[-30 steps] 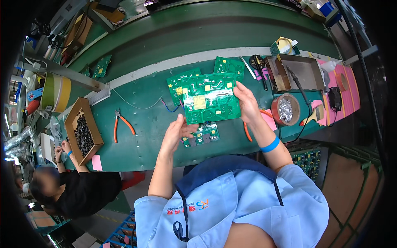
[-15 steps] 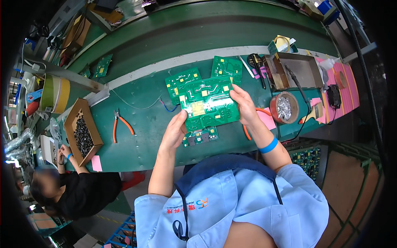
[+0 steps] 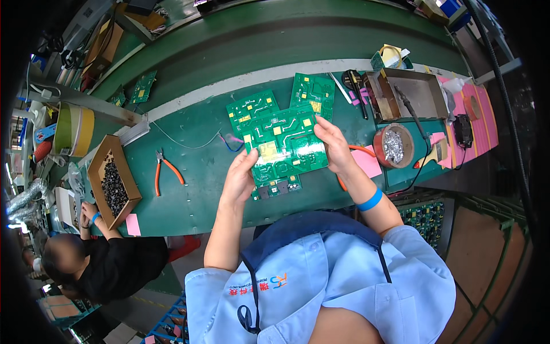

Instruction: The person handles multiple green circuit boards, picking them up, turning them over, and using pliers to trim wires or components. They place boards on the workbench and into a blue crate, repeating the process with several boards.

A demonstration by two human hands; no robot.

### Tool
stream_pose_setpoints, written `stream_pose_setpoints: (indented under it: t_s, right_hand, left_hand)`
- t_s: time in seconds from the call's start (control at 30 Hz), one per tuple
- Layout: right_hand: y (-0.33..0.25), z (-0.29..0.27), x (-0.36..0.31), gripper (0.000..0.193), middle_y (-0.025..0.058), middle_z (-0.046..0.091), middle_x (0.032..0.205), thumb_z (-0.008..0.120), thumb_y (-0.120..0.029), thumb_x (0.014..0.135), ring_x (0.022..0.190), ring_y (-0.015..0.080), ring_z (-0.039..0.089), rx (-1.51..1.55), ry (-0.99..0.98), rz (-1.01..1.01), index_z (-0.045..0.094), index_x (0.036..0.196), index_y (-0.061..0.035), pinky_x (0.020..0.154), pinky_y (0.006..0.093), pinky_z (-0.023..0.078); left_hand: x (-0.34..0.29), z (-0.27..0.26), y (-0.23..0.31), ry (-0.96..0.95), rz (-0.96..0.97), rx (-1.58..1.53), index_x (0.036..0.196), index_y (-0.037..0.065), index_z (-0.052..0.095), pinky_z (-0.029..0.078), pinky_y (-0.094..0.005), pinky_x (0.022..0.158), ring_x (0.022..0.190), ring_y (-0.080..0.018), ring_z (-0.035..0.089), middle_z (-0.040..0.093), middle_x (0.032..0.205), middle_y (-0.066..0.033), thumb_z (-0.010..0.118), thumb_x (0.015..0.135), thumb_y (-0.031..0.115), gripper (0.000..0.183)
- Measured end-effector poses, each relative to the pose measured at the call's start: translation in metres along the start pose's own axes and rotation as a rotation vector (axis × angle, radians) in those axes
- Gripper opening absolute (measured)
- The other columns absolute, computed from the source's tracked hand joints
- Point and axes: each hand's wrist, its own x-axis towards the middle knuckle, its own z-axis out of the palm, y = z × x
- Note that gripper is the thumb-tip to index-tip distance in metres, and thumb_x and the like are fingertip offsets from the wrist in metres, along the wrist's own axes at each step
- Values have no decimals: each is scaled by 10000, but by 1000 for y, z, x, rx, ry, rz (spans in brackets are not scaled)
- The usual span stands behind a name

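Observation:
A green circuit board [image 3: 292, 150] is held up between my two hands, its flat face with yellow patches turned toward me. My left hand [image 3: 239, 175] grips its left edge, thumb on the face. On the opposite edge my right hand [image 3: 333, 143] holds it near the upper corner. Behind it, more circuit boards lie on the bench: one to the upper left [image 3: 251, 107], one to the upper right [image 3: 315, 94], and one with black parts [image 3: 279, 188] showing below the held board. Orange-handled pliers or cutters partly show beside my right wrist.
Orange-handled cutters [image 3: 167, 171] and a cardboard box of small black parts [image 3: 137, 195] are on the left. To the right stand a round tub of silvery bits [image 3: 410, 148], a metal tray [image 3: 427, 103] and a soldering iron [image 3: 405, 103]. A co-worker [image 3: 109, 258] sits at lower left.
The held board has shifted slightly left and tilted a little, both hands moving with it. My grip on it is unchanged.

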Motion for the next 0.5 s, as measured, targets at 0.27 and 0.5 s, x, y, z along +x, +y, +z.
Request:
stream_pose_setpoints:
  t_s: [0.27,0.5]
  right_hand:
    - [3,-12,2,359,91,500,1060,405,-159,850,936,141,508,56,27,-12,365,1156,23,780,261,429]
    - [6,-12,2,365,87,495,1060,404,-160,856,938,140,500,62,38,22,344,1168,18,778,266,429]
  left_hand:
    - [5,-7,9,6,34,138,1003,-26,488,446,-282,726,838,-153,557,564,956,-97,400,861,226,303]
    - [12,-9,8,99,-18,5,1010,-39,448,455,-286,677,810,-190,562,548,955,-161,329,873,343,423]
